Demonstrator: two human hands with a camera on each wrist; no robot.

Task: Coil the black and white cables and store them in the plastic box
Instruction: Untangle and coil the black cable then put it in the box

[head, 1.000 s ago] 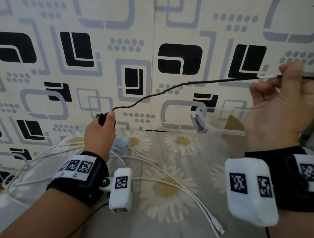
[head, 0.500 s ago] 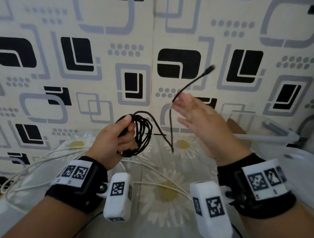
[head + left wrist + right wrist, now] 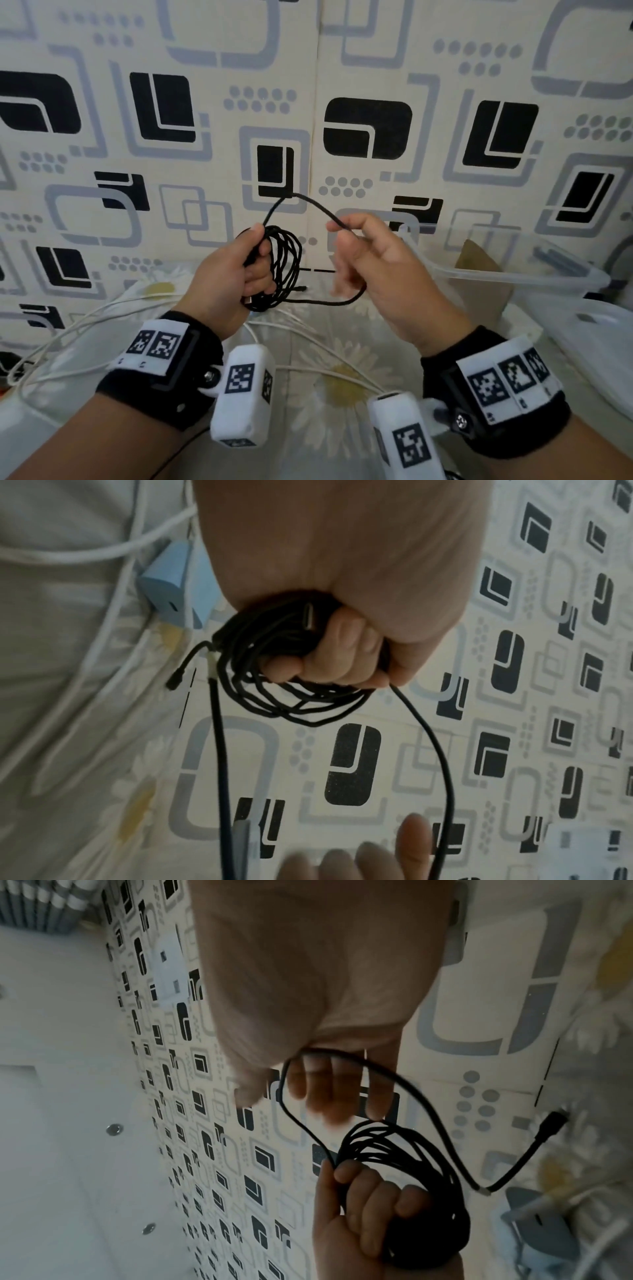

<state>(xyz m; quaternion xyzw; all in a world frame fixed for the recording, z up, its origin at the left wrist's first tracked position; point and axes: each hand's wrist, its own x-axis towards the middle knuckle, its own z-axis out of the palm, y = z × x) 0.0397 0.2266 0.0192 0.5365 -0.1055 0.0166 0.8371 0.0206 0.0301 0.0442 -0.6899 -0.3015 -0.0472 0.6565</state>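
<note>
My left hand [image 3: 236,274] grips a coil of black cable [image 3: 286,263] with several loops, held up in front of the patterned wall. From the coil a free length arcs upward and runs into my right hand [image 3: 376,267], whose thumb and fingers curl round it; it comes out under the palm and returns to the coil. The left wrist view shows the coil [image 3: 274,691] in my fist and a plug end [image 3: 176,680] hanging free. The white cable [image 3: 325,370] lies loose on the table below. The clear plastic box [image 3: 513,275] stands at the right.
A blue charger block [image 3: 171,588] lies on the flowered tablecloth among white cable strands. A brown cardboard piece [image 3: 479,274] shows through the box. A clear plastic lid [image 3: 599,342] lies at the right edge. The wall stands close behind my hands.
The black cable was stretched between hands held far apart. My right hand came in beside the left, the cable gathered into a coil, and my right hand now holds the last loose length.
</note>
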